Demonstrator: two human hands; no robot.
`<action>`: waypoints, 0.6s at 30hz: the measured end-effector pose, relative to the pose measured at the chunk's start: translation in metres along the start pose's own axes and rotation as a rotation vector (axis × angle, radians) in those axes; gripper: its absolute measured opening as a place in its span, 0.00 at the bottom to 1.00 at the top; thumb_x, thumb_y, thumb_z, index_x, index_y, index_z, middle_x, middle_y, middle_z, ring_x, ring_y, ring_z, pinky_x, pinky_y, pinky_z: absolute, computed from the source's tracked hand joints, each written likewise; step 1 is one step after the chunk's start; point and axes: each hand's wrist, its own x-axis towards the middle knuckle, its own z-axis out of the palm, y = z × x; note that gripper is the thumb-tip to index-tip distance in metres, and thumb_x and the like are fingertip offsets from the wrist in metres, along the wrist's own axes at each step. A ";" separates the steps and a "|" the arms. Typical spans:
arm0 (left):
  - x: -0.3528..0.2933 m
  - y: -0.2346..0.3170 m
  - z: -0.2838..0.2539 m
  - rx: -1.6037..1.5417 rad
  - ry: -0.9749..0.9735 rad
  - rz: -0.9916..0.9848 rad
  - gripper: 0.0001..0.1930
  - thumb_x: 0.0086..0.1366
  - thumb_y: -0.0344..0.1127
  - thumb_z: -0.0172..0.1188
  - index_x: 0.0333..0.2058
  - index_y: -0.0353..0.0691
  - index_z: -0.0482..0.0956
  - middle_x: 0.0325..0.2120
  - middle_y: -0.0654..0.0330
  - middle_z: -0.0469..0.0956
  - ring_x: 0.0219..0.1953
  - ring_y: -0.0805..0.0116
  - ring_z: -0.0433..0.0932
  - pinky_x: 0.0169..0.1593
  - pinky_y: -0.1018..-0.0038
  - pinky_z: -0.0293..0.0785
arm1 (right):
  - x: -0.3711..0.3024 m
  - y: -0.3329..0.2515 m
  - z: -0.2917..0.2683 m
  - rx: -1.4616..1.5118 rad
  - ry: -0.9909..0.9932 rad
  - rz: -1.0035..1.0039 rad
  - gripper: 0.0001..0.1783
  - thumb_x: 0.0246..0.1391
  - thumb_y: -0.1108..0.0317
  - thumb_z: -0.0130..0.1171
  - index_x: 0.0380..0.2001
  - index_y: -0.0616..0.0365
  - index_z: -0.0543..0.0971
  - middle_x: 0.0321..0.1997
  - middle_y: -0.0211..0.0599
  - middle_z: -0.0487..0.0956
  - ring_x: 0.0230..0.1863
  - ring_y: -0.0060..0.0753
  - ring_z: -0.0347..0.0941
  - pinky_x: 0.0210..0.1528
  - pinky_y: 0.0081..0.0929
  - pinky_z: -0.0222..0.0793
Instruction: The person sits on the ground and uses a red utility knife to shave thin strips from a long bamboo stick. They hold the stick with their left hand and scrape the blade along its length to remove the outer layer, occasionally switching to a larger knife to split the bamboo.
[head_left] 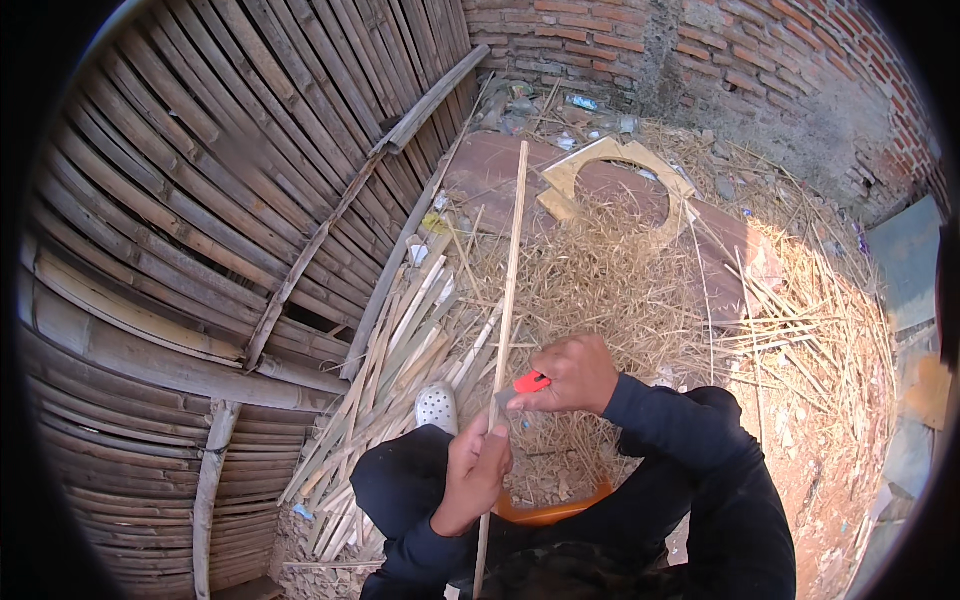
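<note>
A wall of weathered grey-brown split bamboo slats (pixel 200 200) fills the left half of the frame, and a red brick wall (pixel 700 50) runs across the top right. Below these, a broad heap of dry yellow straw-like bamboo shavings (pixel 620 290) covers the ground in the middle and right, partly burying a flat pale wooden board with a round hole cut in it (pixel 585 170) in the upper centre. A loose pile of pale split bamboo strips (pixel 400 370) lies left of centre, beside a white perforated clog (pixel 437 407). A long thin pale bamboo stick (pixel 508 280) runs from the upper centre down to the lower centre. The left hand (pixel 475 475) is curled tight around its lower part, in the lower centre. Just above, the right hand (pixel 565 375) is pressed together around a small knife with a red handle (pixel 530 382), set against the stick.
</note>
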 end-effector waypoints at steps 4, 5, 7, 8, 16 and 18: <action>0.001 0.000 0.002 0.011 0.001 0.008 0.14 0.71 0.34 0.46 0.51 0.35 0.67 0.13 0.72 0.59 0.14 0.83 0.54 0.21 0.81 0.52 | 0.001 0.004 0.002 -0.034 0.054 -0.051 0.34 0.36 0.29 0.62 0.12 0.52 0.75 0.10 0.34 0.71 0.13 0.37 0.72 0.18 0.32 0.66; 0.001 0.000 0.002 0.017 0.008 0.005 0.14 0.71 0.34 0.46 0.51 0.35 0.67 0.13 0.72 0.59 0.14 0.84 0.54 0.21 0.81 0.51 | 0.001 0.004 0.002 -0.043 0.061 -0.055 0.34 0.36 0.29 0.61 0.12 0.52 0.75 0.09 0.34 0.71 0.13 0.37 0.72 0.18 0.32 0.66; 0.002 -0.001 0.001 0.037 0.006 -0.002 0.14 0.71 0.34 0.46 0.52 0.35 0.66 0.13 0.72 0.59 0.14 0.84 0.54 0.21 0.82 0.51 | 0.001 0.005 0.002 -0.063 0.073 -0.063 0.34 0.37 0.28 0.61 0.12 0.51 0.76 0.09 0.35 0.71 0.13 0.37 0.72 0.18 0.32 0.66; 0.002 -0.001 0.001 0.050 -0.001 -0.009 0.15 0.71 0.34 0.46 0.53 0.35 0.66 0.13 0.73 0.59 0.15 0.84 0.54 0.21 0.82 0.51 | 0.001 0.007 0.003 -0.073 0.090 -0.042 0.34 0.37 0.29 0.61 0.11 0.52 0.74 0.09 0.35 0.70 0.12 0.38 0.71 0.17 0.33 0.66; -0.005 -0.008 0.005 0.082 -0.068 -0.056 0.19 0.71 0.33 0.45 0.58 0.34 0.63 0.14 0.75 0.58 0.15 0.86 0.53 0.21 0.83 0.50 | 0.011 0.019 -0.004 -0.081 0.064 0.182 0.35 0.45 0.31 0.56 0.10 0.54 0.73 0.09 0.39 0.70 0.11 0.43 0.70 0.15 0.38 0.63; -0.002 -0.006 0.001 0.093 -0.032 -0.027 0.20 0.71 0.33 0.44 0.58 0.33 0.63 0.14 0.75 0.58 0.15 0.86 0.53 0.21 0.83 0.50 | -0.004 -0.002 0.003 -0.026 0.023 0.053 0.33 0.45 0.32 0.58 0.10 0.53 0.73 0.09 0.38 0.70 0.12 0.43 0.71 0.16 0.37 0.63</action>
